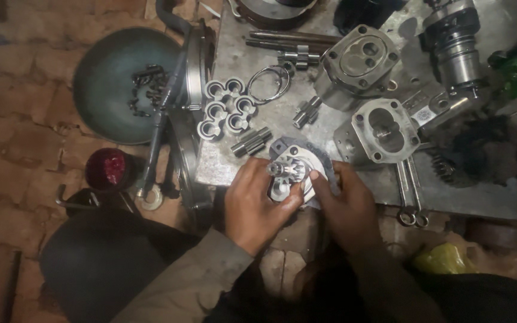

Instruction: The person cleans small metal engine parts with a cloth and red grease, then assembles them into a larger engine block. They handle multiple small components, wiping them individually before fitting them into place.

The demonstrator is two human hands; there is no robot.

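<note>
Both hands, left hand [257, 203] and right hand [345, 206], curl clamped around a gear housing [291, 173] at the surface [240, 60] edge, its underside hidden by fingers.

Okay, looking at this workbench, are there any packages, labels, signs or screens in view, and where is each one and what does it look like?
No signs or screens show.
Yellow crumpled bag: lower right, below the metal sheet, soft and wrinkled.
Red-topped round container: on the brick floor at left, dark-sided.
Pale tag: right of the oval-bored pump housing, small and rectangular, too blurred to tell more.
</note>
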